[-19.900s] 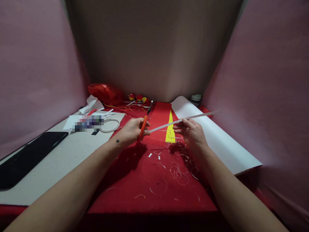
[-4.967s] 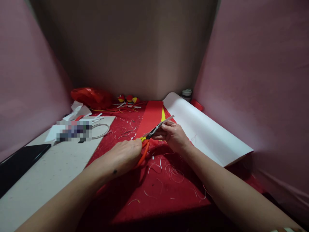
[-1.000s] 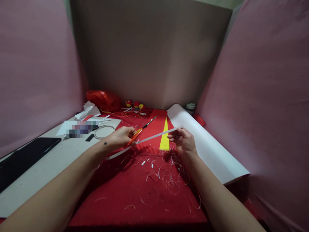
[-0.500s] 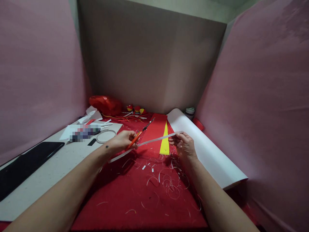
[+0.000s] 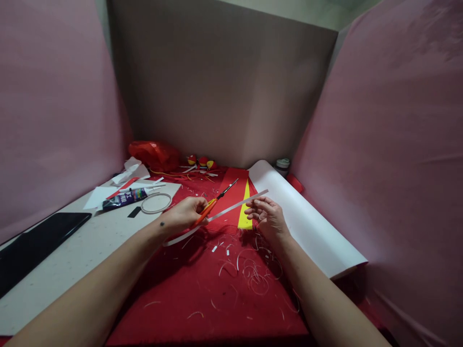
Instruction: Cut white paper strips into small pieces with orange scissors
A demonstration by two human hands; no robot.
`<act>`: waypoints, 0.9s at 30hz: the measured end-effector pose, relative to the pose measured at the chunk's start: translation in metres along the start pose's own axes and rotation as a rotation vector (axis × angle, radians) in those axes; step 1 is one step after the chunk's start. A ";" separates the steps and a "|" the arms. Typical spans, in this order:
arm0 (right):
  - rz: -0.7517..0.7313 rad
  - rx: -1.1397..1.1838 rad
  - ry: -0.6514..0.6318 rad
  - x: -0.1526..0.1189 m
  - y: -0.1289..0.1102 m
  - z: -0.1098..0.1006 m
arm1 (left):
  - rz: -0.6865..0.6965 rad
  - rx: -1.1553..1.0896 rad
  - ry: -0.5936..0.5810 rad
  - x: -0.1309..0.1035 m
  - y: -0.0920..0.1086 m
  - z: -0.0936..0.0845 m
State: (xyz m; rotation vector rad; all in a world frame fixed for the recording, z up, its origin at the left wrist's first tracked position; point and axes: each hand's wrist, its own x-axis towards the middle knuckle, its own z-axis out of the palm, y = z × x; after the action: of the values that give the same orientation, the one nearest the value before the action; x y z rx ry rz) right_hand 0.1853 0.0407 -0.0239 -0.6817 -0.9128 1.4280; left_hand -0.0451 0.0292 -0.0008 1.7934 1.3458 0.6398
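Observation:
My left hand (image 5: 188, 212) is closed around orange-handled scissors (image 5: 210, 207), whose dark blades point up and to the right. A thin white strip (image 5: 235, 206) also runs through that hand, with one end curving down to the left and the other rising to the right. My right hand (image 5: 266, 214) is beside the strip's right part, fingers bent and a little apart; whether they touch the strip is hard to tell. Beneath the strip lie red ribbed sheets (image 5: 231, 183) and a narrow yellow folded piece (image 5: 246, 217).
Thread scraps litter the red cloth (image 5: 202, 299). On the left, a pale board (image 5: 83, 255) holds a black phone-like slab (image 5: 39, 246), a glue tube (image 5: 125, 198) and a ring (image 5: 156, 203). A white roll (image 5: 304, 221) lies right. Small red-yellow figures (image 5: 203, 161) sit behind.
My right hand has loosened from the strip's end, which now sticks up free above its fingers. The scissors in my left hand have shifted slightly right. The camera view has moved a little.

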 end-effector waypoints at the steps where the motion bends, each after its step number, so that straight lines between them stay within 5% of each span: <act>1: 0.006 -0.005 0.000 0.000 0.001 0.000 | -0.003 -0.004 -0.004 0.000 0.001 0.000; 22: -0.049 -0.044 0.064 0.004 0.005 -0.002 | -0.034 -0.069 -0.026 -0.006 0.013 0.006; 27: -0.077 -0.040 0.058 0.005 0.006 -0.004 | -0.020 -0.022 0.163 0.000 0.001 0.003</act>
State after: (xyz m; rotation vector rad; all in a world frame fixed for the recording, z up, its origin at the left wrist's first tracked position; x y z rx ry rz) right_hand 0.1847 0.0465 -0.0306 -0.7072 -0.9152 1.3179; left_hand -0.0425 0.0283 -0.0012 1.7385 1.4570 0.8012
